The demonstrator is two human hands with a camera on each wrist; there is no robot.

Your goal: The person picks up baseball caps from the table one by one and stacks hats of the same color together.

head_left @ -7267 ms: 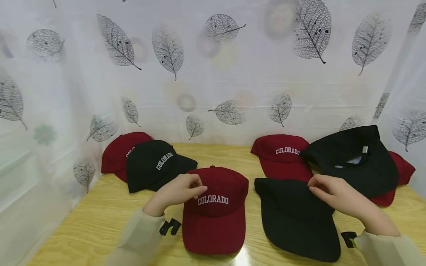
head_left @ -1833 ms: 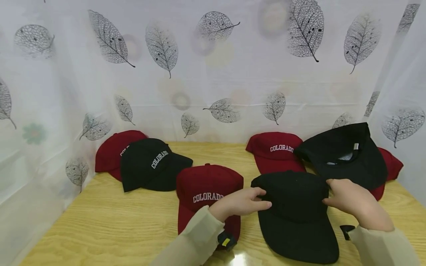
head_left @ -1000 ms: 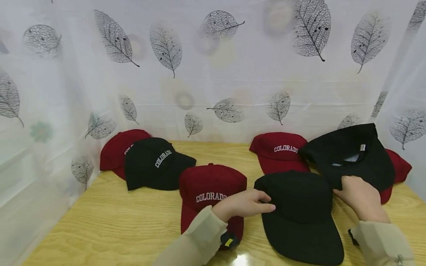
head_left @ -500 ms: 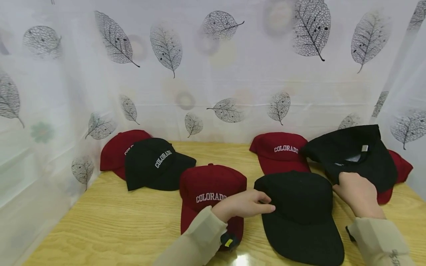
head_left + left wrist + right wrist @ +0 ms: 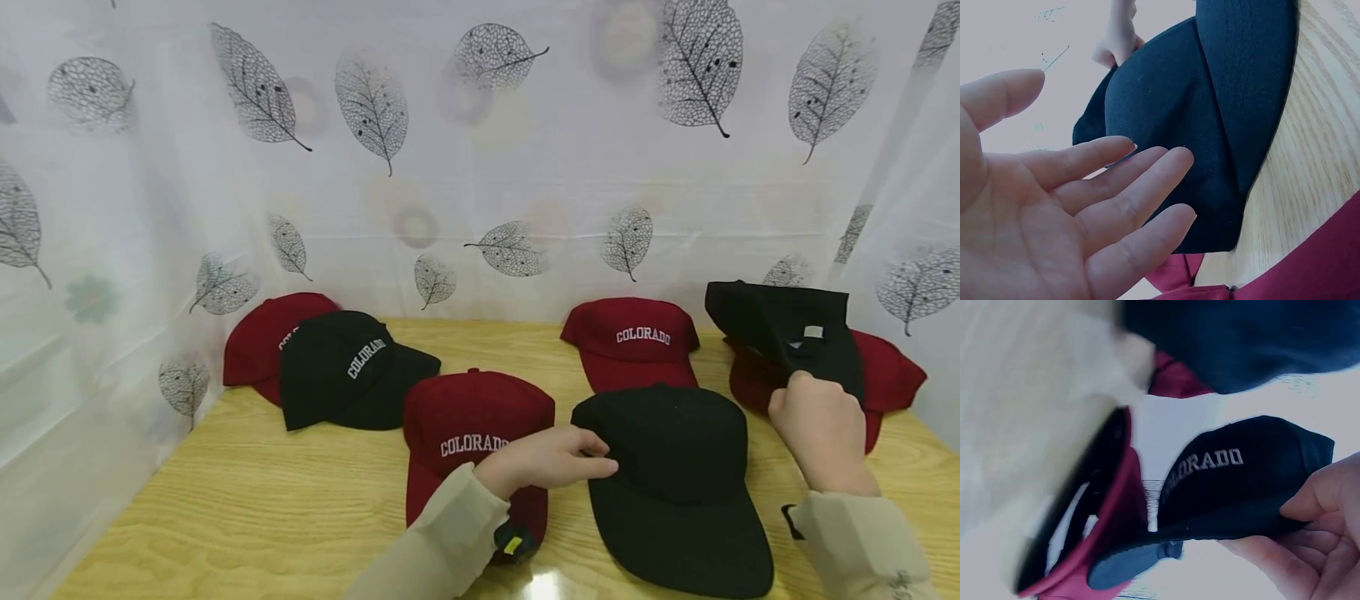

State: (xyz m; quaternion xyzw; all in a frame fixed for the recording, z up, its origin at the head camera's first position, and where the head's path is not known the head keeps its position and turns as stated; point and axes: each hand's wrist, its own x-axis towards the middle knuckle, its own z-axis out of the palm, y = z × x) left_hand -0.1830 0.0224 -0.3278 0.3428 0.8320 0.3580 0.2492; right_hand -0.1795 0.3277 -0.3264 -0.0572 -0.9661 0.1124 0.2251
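In the head view my right hand (image 5: 821,433) pinches the edge of a black baseball cap (image 5: 772,312), whose inside and white tag face me. It is lifted over a red cap (image 5: 885,375). The right wrist view shows thumb and fingers on the black cap (image 5: 1241,475), with COLORADO lettering above them. My left hand (image 5: 543,458) has relaxed fingers, right at the left side of a second black cap (image 5: 675,450) lying brim toward me. Its palm and spread fingers show in the left wrist view. Beneath the left forearm lies a red COLORADO cap (image 5: 480,408), partly covered.
At the back left a black cap (image 5: 337,367) overlaps a red cap (image 5: 258,337). Another red cap (image 5: 630,333) sits behind the second black cap. A leaf-patterned white curtain (image 5: 510,167) encloses the wooden table (image 5: 247,500) at the back and sides.
My right hand has left the front black cap, taken hold of the overturned black cap behind it and raised and tilted it, uncovering more red cap. Earlier, my left hand moved right, then stayed.
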